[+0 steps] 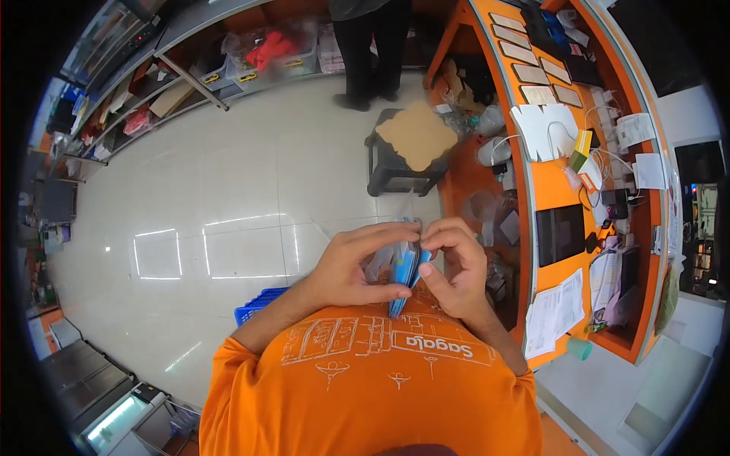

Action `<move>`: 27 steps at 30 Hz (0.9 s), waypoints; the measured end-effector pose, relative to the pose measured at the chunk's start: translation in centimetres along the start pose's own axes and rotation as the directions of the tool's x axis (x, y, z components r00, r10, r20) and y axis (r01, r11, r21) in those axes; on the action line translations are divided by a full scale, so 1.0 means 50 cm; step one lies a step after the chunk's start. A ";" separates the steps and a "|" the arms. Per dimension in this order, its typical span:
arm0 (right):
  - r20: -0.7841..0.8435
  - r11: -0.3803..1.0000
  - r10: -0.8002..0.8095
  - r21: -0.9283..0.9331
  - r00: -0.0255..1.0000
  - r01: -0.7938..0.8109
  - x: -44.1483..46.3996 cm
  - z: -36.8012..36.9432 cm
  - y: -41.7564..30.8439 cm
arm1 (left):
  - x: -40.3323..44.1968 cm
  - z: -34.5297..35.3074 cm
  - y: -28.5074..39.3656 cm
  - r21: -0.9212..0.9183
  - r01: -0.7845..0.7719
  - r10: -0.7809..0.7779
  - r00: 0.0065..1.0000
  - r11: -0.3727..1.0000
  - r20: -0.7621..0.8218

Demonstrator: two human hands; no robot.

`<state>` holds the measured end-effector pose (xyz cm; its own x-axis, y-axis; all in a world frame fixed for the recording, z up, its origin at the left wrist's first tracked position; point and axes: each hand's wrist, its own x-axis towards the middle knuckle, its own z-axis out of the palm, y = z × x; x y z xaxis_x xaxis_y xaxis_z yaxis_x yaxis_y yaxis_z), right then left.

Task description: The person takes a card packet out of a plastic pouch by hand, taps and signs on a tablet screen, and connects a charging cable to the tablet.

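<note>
A: Item one, the centre piece?
B: Stack of thin, blue-faced flat pieces (403,267), held on edge between both hands, in front of the orange shirt (365,395). The pieces part slightly on the right side. Printing too small to read.

A: Left hand (353,262)?
B: Fingers bent in a wide curve, thumb and fingertips apart by the stack's length, closed on its left side.

A: Right hand (458,266)?
B: Fingers curled, more tightly bent than the left; thumb and forefinger close together, holding the stack's right side.

A: Nearby stock?
B: One blue basket (258,302), partly hidden, left of and below the left fingers, by the forearm. One dark stool (405,182), beyond the fingertips, bearing one tan sheet (418,137) with a wavy outline.

A: To the right of the right fingers?
B: One orange desk (551,194). On it: one black flat panel (561,235); white papers (553,313), nearer the wearer; a white cut-edged sheet (544,131), farther off; several pale flat rectangles (530,74) at the far end. One green cup (579,349) by the desk's near end.

A: Farthest lot?
B: One standing person (370,45), dark trousers, well beyond the fingertips. Left of that person, a clear bin (300,64) with red contents.
</note>
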<state>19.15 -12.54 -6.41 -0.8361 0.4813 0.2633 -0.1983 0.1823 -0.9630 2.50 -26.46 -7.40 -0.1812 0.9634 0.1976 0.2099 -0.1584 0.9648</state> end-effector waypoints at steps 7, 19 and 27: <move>-0.014 0.997 0.063 -0.035 0.998 -0.064 -0.003 -0.001 0.007 | 0.004 0.003 -0.009 -0.028 0.015 -0.016 1.000 0.999 -0.019; 0.016 0.992 -0.045 -0.117 0.999 0.047 0.007 -0.007 -0.008 | 0.009 0.005 -0.012 -0.086 0.010 -0.006 0.999 0.996 0.040; -0.028 0.994 -0.097 -0.045 0.995 0.096 -0.017 -0.013 0.015 | -0.003 0.017 -0.032 -0.161 -0.010 0.015 0.999 0.987 0.033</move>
<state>20.06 -12.26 -7.35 -0.7978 0.4855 0.3574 -0.2547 0.2659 -0.9297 2.99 -26.16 -9.11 -0.1457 0.9675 0.2065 0.0543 -0.2006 0.9782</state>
